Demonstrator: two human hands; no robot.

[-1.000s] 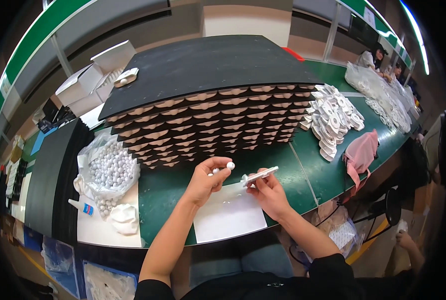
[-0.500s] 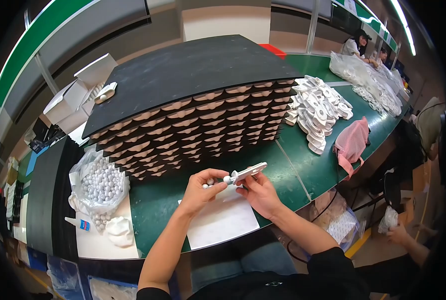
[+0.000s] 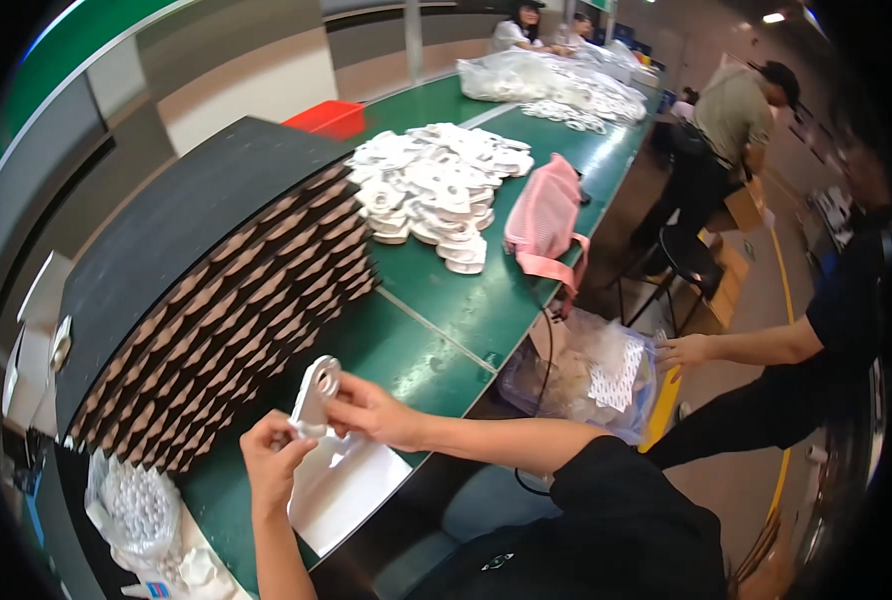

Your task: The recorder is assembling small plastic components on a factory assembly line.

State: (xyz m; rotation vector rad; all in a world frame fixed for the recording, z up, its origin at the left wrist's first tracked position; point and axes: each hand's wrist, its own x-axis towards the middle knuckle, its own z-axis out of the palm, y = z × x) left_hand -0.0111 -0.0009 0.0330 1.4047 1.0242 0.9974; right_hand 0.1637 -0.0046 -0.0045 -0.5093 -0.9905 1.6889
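bench: long green worktable (image 3: 486,300) running off into the distance, pale seam lines across it
wall: grey and cream partition panels (image 3: 256,80) behind the bench, green band along the top
floor: brownish concrete (image 3: 766,300) with a yellow line (image 3: 666,405) along the aisle
seating: black stool (image 3: 691,262) pulled up near the bench edge
light: ceiling lamp (image 3: 774,17) glowing top right, pretty dim overall

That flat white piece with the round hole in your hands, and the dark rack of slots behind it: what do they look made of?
The flat white piece with a round hole, held by both the left hand and right hand, looks like moulded plastic: smooth, even white, slight sheen. The dark rack of slots looks like matte black board with brownish card-like dividers, though I cannot be sure.
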